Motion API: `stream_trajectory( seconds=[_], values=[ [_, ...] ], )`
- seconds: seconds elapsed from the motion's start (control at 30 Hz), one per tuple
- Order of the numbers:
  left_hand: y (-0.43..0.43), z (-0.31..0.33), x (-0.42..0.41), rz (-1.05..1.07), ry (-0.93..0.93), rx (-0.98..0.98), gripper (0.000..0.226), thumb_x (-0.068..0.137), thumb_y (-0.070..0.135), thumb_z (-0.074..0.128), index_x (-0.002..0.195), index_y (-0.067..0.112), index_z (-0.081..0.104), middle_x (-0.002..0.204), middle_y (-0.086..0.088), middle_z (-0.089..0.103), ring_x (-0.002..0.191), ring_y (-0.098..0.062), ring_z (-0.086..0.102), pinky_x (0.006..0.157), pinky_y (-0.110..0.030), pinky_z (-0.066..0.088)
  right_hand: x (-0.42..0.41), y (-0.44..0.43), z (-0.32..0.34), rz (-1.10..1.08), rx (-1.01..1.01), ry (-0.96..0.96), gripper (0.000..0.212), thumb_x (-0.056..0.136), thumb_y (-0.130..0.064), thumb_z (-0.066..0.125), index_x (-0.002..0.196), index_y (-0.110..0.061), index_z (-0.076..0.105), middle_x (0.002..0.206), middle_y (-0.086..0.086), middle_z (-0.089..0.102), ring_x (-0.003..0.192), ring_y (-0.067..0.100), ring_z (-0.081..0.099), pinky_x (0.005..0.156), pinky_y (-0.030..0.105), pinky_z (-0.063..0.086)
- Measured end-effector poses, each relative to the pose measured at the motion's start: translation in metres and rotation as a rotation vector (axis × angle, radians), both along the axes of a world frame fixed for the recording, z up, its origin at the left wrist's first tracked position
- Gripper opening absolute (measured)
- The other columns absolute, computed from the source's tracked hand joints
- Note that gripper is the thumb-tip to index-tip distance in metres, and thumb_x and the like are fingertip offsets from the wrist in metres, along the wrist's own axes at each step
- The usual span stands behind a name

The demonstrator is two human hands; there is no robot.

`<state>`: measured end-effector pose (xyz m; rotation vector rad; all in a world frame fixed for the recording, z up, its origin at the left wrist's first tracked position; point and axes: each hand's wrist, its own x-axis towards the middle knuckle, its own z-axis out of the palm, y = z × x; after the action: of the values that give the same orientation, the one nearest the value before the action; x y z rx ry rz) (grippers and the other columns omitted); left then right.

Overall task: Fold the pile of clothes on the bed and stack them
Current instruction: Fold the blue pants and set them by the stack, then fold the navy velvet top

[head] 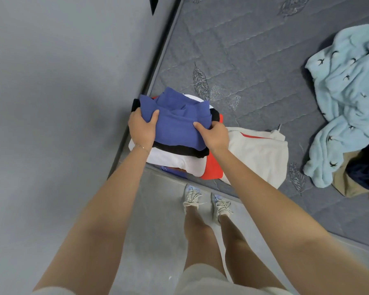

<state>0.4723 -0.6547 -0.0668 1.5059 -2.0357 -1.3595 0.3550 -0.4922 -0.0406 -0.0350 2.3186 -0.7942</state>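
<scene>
Blue, soft folded garment [177, 126] gripped by left hand [142, 129] and right hand [216, 136] atop stack [168, 159].

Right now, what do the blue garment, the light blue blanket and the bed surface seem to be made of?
Blue garment: soft matte knit, perhaps cotton; it bends thickly where the left hand and right hand grip it. Light blue blanket: fleece or terry, judging by fuzzy, plump folds. Bed surface: quilted fabric, slight sheen, stitched wavy lines and leaf patterns.
</scene>
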Motion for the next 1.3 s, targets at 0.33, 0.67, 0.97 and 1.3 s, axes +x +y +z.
stream_trajectory(
  seconds=[0.33, 0.67, 0.97, 1.3],
  values=[
    [0.018, 0.052, 0.008, -0.329, -0.269, -0.550, 0.059, 0.093, 0.038, 0.058, 0.144, 0.010, 0.045, 0.149, -0.022, 0.039, 0.134, -0.041, 0.039, 0.110, -0.055, 0.031, 0.002, 0.055, 0.057, 0.183, 0.142, 0.171, 0.067, 0.092, -0.057, 0.052, 0.145, -0.019, 0.036, 0.138, 0.011, 0.050, 0.125, 0.034, 0.047, 0.094, 0.044, 0.041],
    [0.132, 0.105, -0.025, -0.737, -0.300, -0.664, 0.053, 0.094, 0.035, 0.062, 0.141, 0.015, 0.050, 0.151, -0.018, 0.040, 0.140, -0.041, 0.035, 0.114, -0.059, 0.021, -0.014, 0.173, 0.101, 0.237, 0.306, 0.305, 0.071, 0.094, -0.056, 0.049, 0.153, -0.025, 0.024, 0.152, 0.008, 0.034, 0.139, 0.031, 0.029, 0.107, 0.046, 0.029],
    [0.302, 0.131, -0.087, -0.897, -0.282, -0.693, 0.055, 0.098, 0.041, 0.051, 0.147, 0.019, 0.043, 0.157, -0.015, 0.031, 0.146, -0.037, 0.024, 0.118, -0.055, 0.008, -0.038, 0.340, 0.123, 0.134, 0.337, 0.293, 0.075, 0.095, -0.057, 0.045, 0.156, -0.025, 0.015, 0.160, 0.010, 0.020, 0.146, 0.031, 0.017, 0.115, 0.049, 0.022],
    [0.486, 0.146, -0.151, -1.100, -0.306, -0.760, 0.060, 0.102, 0.049, 0.037, 0.155, 0.024, 0.025, 0.163, -0.010, 0.015, 0.151, -0.032, 0.008, 0.120, -0.053, -0.002, -0.071, 0.527, 0.142, 0.083, 0.428, 0.354, 0.070, 0.095, -0.051, 0.049, 0.154, -0.025, 0.022, 0.156, 0.011, 0.025, 0.141, 0.032, 0.023, 0.110, 0.046, 0.026]
  ],
)
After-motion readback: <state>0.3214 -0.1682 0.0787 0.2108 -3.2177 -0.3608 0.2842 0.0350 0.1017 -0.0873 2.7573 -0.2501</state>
